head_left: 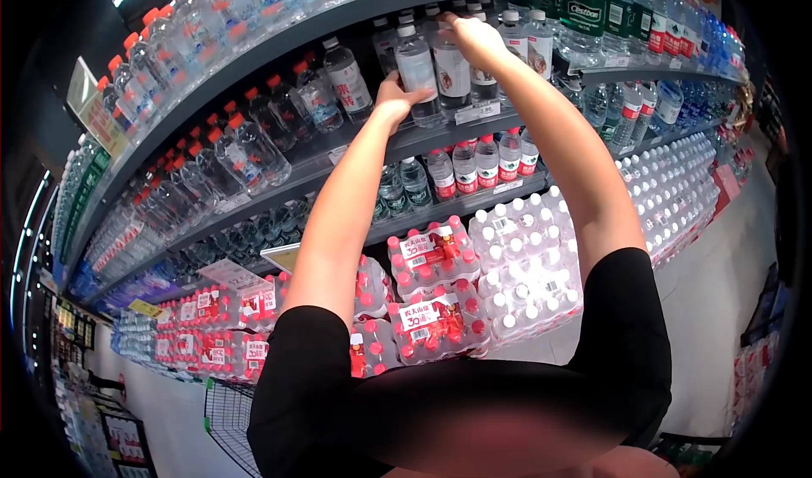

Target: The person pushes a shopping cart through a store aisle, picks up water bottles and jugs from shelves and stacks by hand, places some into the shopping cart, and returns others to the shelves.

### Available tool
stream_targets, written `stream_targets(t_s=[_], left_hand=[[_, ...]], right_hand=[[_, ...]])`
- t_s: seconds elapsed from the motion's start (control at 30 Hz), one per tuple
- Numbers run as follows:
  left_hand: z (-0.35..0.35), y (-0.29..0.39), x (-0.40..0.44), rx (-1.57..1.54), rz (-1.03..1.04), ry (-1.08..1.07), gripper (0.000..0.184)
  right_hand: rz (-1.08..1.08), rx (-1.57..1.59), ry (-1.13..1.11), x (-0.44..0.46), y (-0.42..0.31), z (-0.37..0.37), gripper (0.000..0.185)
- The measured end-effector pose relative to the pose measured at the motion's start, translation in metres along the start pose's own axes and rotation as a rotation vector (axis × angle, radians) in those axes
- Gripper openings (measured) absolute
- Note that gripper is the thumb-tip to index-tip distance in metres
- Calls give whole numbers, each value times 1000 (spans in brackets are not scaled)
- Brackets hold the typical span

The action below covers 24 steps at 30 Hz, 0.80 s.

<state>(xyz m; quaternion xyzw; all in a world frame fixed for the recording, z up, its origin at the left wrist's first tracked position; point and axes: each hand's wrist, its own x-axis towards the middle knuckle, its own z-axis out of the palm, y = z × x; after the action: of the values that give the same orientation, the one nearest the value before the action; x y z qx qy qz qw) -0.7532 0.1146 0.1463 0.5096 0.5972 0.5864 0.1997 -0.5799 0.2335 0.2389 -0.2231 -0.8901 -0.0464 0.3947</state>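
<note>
On the middle shelf, my left hand [399, 100] is wrapped round the lower part of a large clear bottle [415, 68] with a white cap and a pale label. Higher up and to the right, my right hand [475, 40] reaches over the top of a neighbouring white-labelled bottle [451, 70]. Its fingertips are at that bottle's cap, and what they grip is hard to make out. More white-capped bottles [539, 45] stand to the right, and another bottle [348, 80] leans slightly to the left of my left hand.
Red-capped bottles [245, 152] fill the shelf at left. A price tag [478, 112] sits on the shelf edge. Below are shrink-wrapped packs [433, 315] with red caps and packs [526, 262] with white caps. A wire cart [228, 419] stands at lower left.
</note>
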Motion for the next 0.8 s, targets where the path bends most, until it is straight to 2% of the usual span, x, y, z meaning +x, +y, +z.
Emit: stream_targets(t_s=[0.03,0.07,0.1,0.13,0.17,0.2,0.23,0.27,0.3,0.33,0.37,0.4,0.43,0.47,0.5,0.53,0.57,0.63,0.67,0.7,0.73,0.77,0.8], left_hand=[[3,4,-6,0,53,-13,69],[1,-15,6,142,65,14,70],[4,8,-14,175,49,33,70],[4,-38,8,125,236,19,78],[3,-8,-30,224,304,120,91],[6,-23,-31,335,478,238,99],[10,-13,-58,360,500,349,96],[10,1,-95,326,517,351,92],[7,5,-135,261,650,376,85],[-3,23,-199,255,586,350,71],[-18,26,-268,302,519,313,65],[-36,35,-329,347,469,260,60],[-53,23,-389,468,499,343,47],[-74,10,-454,572,331,402,39],[-92,-12,-512,528,204,580,33],[-113,-35,-574,447,-100,774,30],[-134,-48,-643,449,-354,996,28],[-163,-61,-785,807,-641,1274,30],[-171,-65,-854,995,-751,1284,32],[-176,-61,-910,1139,-900,1215,33],[-180,-56,-953,1275,-1045,1130,35],[-183,-51,-983,1222,-1188,1096,39],[-187,-48,-1009,1164,-1328,1055,43]], right_hand=[[-20,-5,31,-3,1,6,38],[-53,-42,72,1,10,24,42],[-51,-105,84,6,21,44,44],[7,-52,56,1,8,34,45],[-55,10,126,-2,11,36,45],[46,93,25,-1,10,33,46],[242,119,-177,-5,-15,10,45],[66,81,-8,-19,-13,14,46],[-113,3,180,-31,-11,18,48],[-262,-97,372,-41,-9,23,49],[-66,148,306,-80,-39,15,49],[-75,266,328,-111,-36,21,46],[-214,381,495,-144,-9,53,40],[-268,377,545,-179,-21,70,34],[-308,377,506,-217,-42,81,28],[-236,499,397,-255,-92,81,22],[-56,699,289,-288,-121,98,20],[11,976,134,-337,-191,125,19],[98,1084,-6,-358,-227,134,19],[119,1060,-134,-373,-284,120,18],[-54,1097,-249,-388,-309,132,18],[-117,1155,-301,-404,-344,142,18],[-50,1252,-463,-418,-392,134,16]])
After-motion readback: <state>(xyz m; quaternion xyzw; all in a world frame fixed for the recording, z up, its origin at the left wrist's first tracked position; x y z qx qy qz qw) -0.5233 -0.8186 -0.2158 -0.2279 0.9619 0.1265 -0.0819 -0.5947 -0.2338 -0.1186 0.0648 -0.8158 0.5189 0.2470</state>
